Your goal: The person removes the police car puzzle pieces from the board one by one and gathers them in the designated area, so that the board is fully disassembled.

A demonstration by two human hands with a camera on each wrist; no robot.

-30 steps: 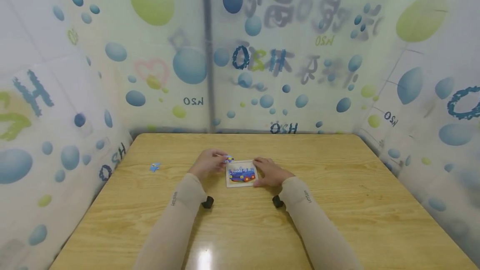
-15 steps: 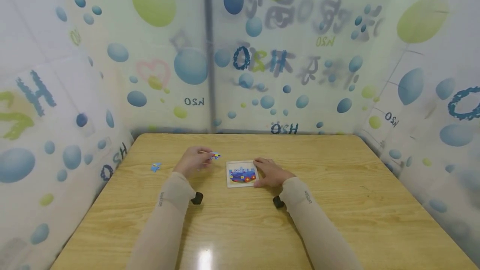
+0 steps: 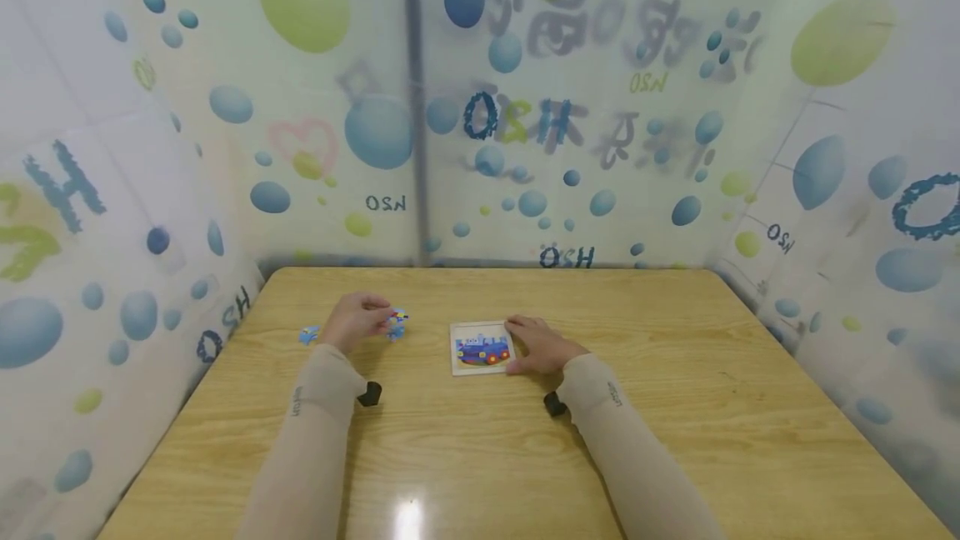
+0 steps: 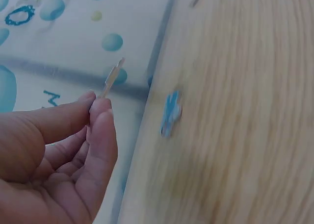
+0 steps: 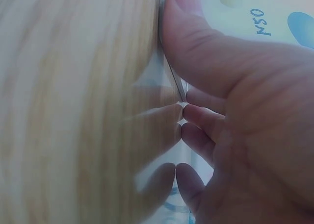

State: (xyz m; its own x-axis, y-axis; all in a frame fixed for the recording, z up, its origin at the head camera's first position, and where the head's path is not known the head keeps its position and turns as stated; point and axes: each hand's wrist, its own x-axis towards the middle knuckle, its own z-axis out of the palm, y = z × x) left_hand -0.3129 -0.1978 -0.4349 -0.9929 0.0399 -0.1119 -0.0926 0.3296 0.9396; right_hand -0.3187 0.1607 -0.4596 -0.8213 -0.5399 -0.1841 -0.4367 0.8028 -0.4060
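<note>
My left hand pinches a small jigsaw piece between thumb and fingertips, raised over the left part of the table. In the left wrist view the piece shows its thin edge. A blue jigsaw piece lies on the wood beside that hand, and another blue piece lies farther left, partly behind the wrist. Near the middle, a pale-framed jigsaw board with a blue vehicle picture lies flat. My right hand holds the board's right end, thumb at the near corner and fingers at the far one.
The wooden table runs back to a patterned curtain, which also closes off both sides. A black wrist device sits under the left sleeve, and another black device under the right.
My left hand has moved left, away from the board, with the jigsaw piece in its fingers. A blue piece on the table now shows beside it. The right hand and board stay put.
</note>
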